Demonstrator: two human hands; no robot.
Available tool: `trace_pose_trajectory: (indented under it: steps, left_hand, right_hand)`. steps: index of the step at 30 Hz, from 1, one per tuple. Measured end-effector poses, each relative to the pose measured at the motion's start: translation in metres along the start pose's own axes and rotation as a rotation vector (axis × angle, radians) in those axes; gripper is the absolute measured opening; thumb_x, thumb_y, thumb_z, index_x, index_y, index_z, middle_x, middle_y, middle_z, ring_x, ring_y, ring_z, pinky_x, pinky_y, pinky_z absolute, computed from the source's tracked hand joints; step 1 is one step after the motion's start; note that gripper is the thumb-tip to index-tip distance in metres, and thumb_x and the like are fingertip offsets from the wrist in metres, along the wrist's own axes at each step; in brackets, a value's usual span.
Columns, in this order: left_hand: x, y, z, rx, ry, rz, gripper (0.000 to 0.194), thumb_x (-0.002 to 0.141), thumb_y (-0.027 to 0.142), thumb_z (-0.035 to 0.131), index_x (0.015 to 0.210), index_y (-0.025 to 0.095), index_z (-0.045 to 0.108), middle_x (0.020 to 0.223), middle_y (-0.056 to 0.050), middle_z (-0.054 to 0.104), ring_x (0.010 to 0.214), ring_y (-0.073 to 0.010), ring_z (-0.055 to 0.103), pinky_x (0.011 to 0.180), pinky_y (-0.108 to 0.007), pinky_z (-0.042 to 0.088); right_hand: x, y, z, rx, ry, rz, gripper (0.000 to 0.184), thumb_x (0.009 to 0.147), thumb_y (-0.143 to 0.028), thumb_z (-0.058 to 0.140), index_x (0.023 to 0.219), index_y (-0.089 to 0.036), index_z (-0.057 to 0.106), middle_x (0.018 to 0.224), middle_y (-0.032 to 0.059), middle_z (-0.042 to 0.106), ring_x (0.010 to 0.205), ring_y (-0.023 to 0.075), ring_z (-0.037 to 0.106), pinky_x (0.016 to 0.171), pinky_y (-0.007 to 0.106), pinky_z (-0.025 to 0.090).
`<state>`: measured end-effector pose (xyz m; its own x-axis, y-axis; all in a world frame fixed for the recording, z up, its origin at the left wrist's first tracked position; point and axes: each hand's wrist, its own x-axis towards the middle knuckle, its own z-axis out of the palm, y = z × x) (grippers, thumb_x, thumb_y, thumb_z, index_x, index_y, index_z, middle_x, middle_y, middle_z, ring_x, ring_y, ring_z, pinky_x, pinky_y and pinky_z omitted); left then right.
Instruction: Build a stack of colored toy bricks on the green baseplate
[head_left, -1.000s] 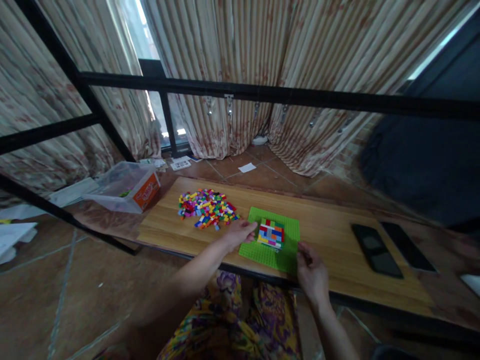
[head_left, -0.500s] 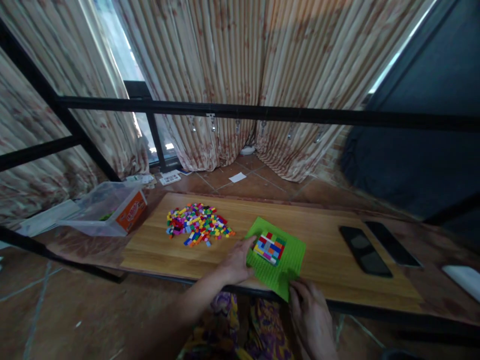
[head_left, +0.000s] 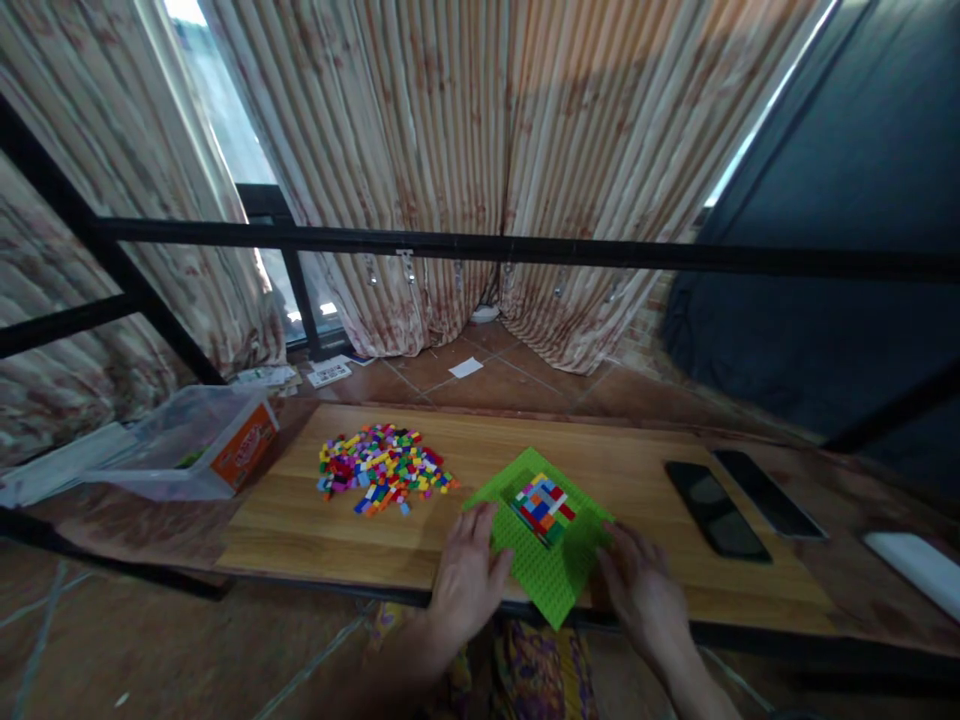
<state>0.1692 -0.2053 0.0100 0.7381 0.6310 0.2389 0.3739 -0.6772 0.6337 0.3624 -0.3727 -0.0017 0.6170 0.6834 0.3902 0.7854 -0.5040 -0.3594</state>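
A green baseplate [head_left: 540, 565] lies turned corner-on at the front edge of a wooden board [head_left: 315, 520], one corner hanging over the edge. A small block of mixed-colour bricks [head_left: 543, 503] is stuck on it. My left hand [head_left: 471, 575] rests with fingers spread against the plate's left side. My right hand [head_left: 645, 590] lies flat with fingers on the plate's right side. A loose pile of small coloured bricks [head_left: 379, 468] sits to the left on the board.
A clear plastic tub with an orange label [head_left: 187, 450] stands off the board's left end. Two dark phones [head_left: 716, 508] [head_left: 769, 492] lie at the right, a white object [head_left: 911, 560] further right. A black metal rail [head_left: 525, 250] crosses in front of striped curtains.
The green baseplate has been rotated from square to corner-on and pulled a little toward me. Both hands shifted with it along its sides. The camera tilted up and right.
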Motion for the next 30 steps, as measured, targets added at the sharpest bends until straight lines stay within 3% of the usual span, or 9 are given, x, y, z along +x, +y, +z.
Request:
trace_pose_trajectory:
  steps: [2, 5, 9, 12, 15, 19, 24, 27, 30]
  left_hand:
    - [-0.014, -0.002, 0.003, 0.022, -0.099, 0.03, 0.062, 0.082, 0.03, 0.061, 0.14, 0.02, 0.042, 0.143, -0.012, 0.048, 0.134, -0.0299, 0.042, 0.113, -0.052, 0.035]
    - [-0.008, -0.007, -0.002, 0.048, -0.172, 0.042, 0.062, 0.076, 0.027, 0.066, 0.135, 0.021, 0.049, 0.146, -0.011, 0.047, 0.136, -0.0307, 0.039, 0.115, -0.053, 0.031]
    - [0.027, -0.017, -0.022, 0.125, -0.126, -0.046, 0.056, 0.076, 0.01, 0.056, 0.131, 0.019, 0.053, 0.14, -0.01, 0.052, 0.134, -0.0266, 0.043, 0.116, -0.049, 0.031]
    - [0.041, -0.022, -0.029, 0.154, -0.09, -0.088, 0.053, 0.077, 0.005, 0.049, 0.128, 0.017, 0.054, 0.137, -0.011, 0.055, 0.131, -0.0249, 0.047, 0.114, -0.046, 0.035]
    - [0.033, -0.02, -0.021, 0.074, -0.107, -0.041, 0.048, 0.083, 0.009, 0.044, 0.129, 0.019, 0.053, 0.135, -0.01, 0.056, 0.129, -0.0223, 0.049, 0.111, -0.042, 0.04]
    - [0.011, -0.014, -0.004, 0.074, -0.126, 0.008, 0.042, 0.086, 0.017, 0.049, 0.127, 0.017, 0.055, 0.139, -0.011, 0.053, 0.132, -0.0253, 0.046, 0.113, -0.045, 0.038]
    - [-0.003, -0.01, 0.003, 0.159, -0.151, 0.048, 0.039, 0.09, 0.019, 0.046, 0.128, 0.018, 0.056, 0.139, -0.011, 0.053, 0.132, -0.0263, 0.045, 0.112, -0.046, 0.038]
    - [-0.007, -0.009, 0.003, 0.181, -0.144, 0.063, 0.04, 0.09, 0.019, 0.048, 0.129, 0.018, 0.054, 0.139, -0.011, 0.053, 0.131, -0.0264, 0.046, 0.111, -0.045, 0.039]
    - [-0.008, -0.008, 0.004, 0.181, -0.127, 0.067, 0.039, 0.089, 0.02, 0.051, 0.128, 0.017, 0.055, 0.138, -0.011, 0.053, 0.131, -0.0262, 0.045, 0.112, -0.044, 0.039]
  right_hand:
    - [-0.003, -0.001, 0.009, -0.07, -0.051, -0.037, 0.037, 0.094, -0.035, 0.042, 0.112, -0.014, 0.065, 0.116, 0.0142, 0.064, 0.104, 0.0285, 0.059, 0.092, 0.045, 0.049]
    - [-0.018, -0.018, 0.016, -0.106, -0.061, -0.02, 0.036, 0.094, -0.034, 0.042, 0.109, -0.011, 0.066, 0.111, 0.017, 0.064, 0.1, 0.0288, 0.06, 0.091, 0.044, 0.049]
    - [-0.039, -0.041, 0.013, 0.028, -0.136, 0.032, 0.034, 0.095, -0.034, 0.042, 0.103, -0.016, 0.069, 0.103, 0.0134, 0.067, 0.09, 0.0244, 0.066, 0.084, 0.038, 0.052]
    - [-0.042, -0.043, 0.009, 0.177, -0.144, 0.066, 0.033, 0.094, -0.038, 0.042, 0.098, -0.021, 0.07, 0.101, 0.0099, 0.069, 0.089, 0.0227, 0.068, 0.084, 0.036, 0.052]
    - [-0.022, -0.038, 0.008, 0.266, -0.05, 0.145, 0.038, 0.094, -0.042, 0.038, 0.102, -0.019, 0.068, 0.107, 0.0114, 0.068, 0.093, 0.0237, 0.067, 0.084, 0.037, 0.052]
    - [0.039, -0.04, 0.013, 0.204, 0.044, 0.18, 0.05, 0.093, -0.049, 0.035, 0.116, -0.014, 0.063, 0.12, 0.0162, 0.062, 0.106, 0.0272, 0.062, 0.093, 0.042, 0.048]
    - [0.103, -0.07, 0.033, -0.061, -0.203, 0.097, 0.061, 0.096, -0.048, 0.029, 0.141, -0.009, 0.044, 0.147, 0.0198, 0.043, 0.138, 0.0303, 0.034, 0.11, 0.049, 0.028]
    - [0.11, -0.084, 0.05, -0.159, -0.369, 0.059, 0.065, 0.097, -0.052, 0.026, 0.147, -0.012, 0.037, 0.154, 0.016, 0.035, 0.144, 0.0299, 0.022, 0.113, 0.056, 0.019]
    - [0.106, -0.085, 0.061, -0.206, -0.421, 0.042, 0.067, 0.097, -0.057, 0.023, 0.147, -0.015, 0.037, 0.155, 0.0135, 0.033, 0.145, 0.0296, 0.02, 0.112, 0.058, 0.019]
